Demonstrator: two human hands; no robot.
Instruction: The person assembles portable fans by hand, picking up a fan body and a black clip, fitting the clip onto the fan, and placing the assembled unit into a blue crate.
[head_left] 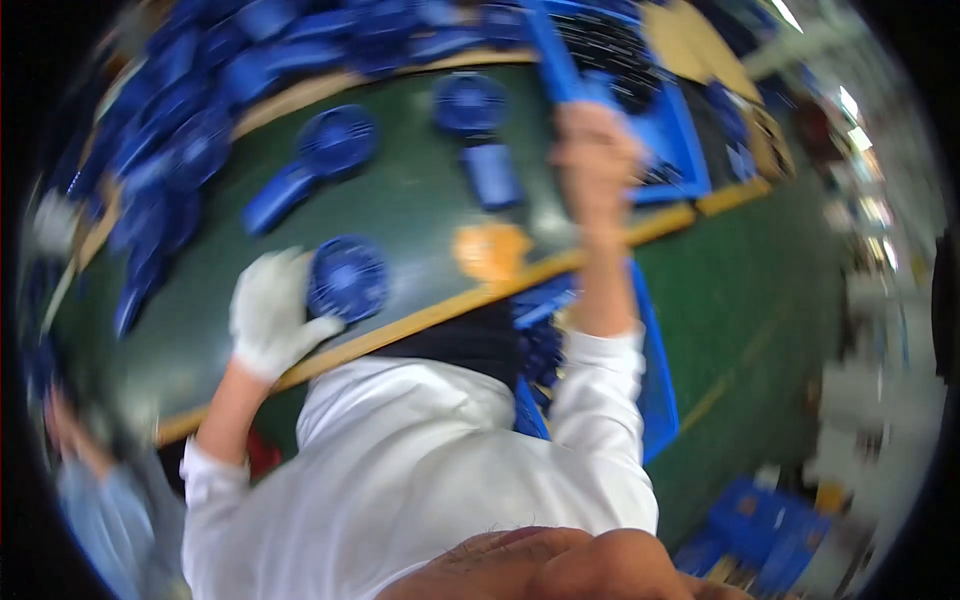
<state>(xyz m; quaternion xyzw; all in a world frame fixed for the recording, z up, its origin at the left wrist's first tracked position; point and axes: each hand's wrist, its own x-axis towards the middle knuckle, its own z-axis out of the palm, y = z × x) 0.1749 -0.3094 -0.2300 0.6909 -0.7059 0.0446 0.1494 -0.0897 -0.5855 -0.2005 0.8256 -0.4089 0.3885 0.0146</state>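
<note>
My left hand (272, 313), in a white glove, rests at the table's near edge. It grips a round blue fan casing (348, 280), with the thumb along the lower rim and the fingers by its left side. Any handle on that piece is hidden under the glove. My right hand (598, 150), bare and smeared by motion, is over the near left part of a blue bin (690, 135) full of dark parts (610, 50). Whether it holds anything is not visible. Farther back lie two blue handheld fan casings with handles, one left (338, 140) and one in the middle (470, 103).
Blue casings (190, 90) are heaped along the far and left side. A blurred orange item (492, 250) lies near the wooden table edge (400, 335). Below the edge stands another blue bin (655, 390) with dark parts. At the left, a co-worker's arm (85, 440) shows.
</note>
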